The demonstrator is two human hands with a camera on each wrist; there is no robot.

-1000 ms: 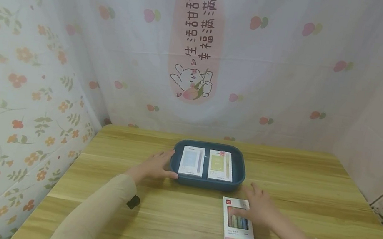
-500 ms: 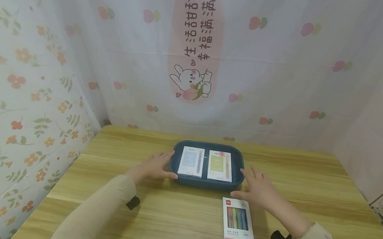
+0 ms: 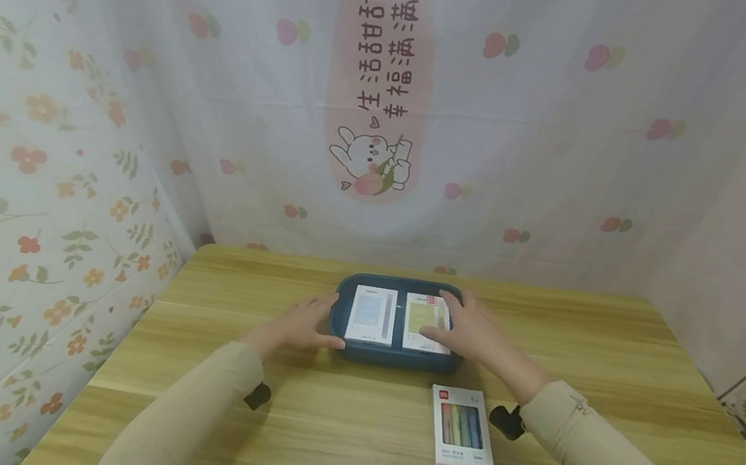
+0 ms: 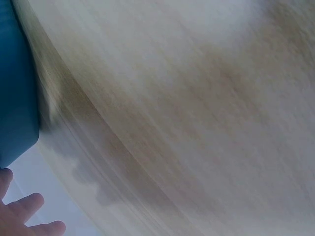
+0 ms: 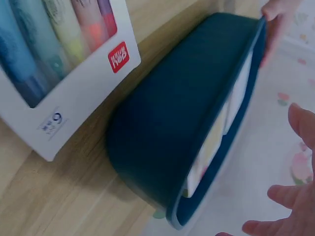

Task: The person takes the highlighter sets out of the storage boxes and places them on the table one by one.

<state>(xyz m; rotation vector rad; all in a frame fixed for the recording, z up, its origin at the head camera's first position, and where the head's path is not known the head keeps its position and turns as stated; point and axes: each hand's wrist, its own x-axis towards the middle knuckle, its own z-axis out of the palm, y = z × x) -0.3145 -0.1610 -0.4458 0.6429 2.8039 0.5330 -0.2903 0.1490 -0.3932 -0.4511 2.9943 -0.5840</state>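
Observation:
A dark blue tray (image 3: 363, 354) stands on the table with two flat white boxes inside. The left box (image 3: 372, 306) has a pale blue panel, and the right box (image 3: 408, 340) a yellow-green one. My left hand (image 3: 301, 326) rests at the tray's left end, thumb at the front rim and fingers spread along the side. My right hand (image 3: 478, 332) reaches over the tray's right end, spread thumb and fingers overlapping the right box in the head view. In the right wrist view its fingers (image 5: 283, 196) are apart, beyond the rim. In front lies a windowed box of highlighters (image 3: 460, 457).
The wood-grain table (image 3: 309, 436) runs back to a white curtain (image 3: 549, 155) printed with peaches, a rabbit and lettering. A flowered cloth (image 3: 36, 209) hangs at the left. Dark wrist-camera mounts (image 3: 507, 421) jut out under the sleeves.
My right hand has moved from above the highlighter box, back and left to the tray's right end, and now overlaps the right white box. The left hand, tray and highlighter box stay in place.

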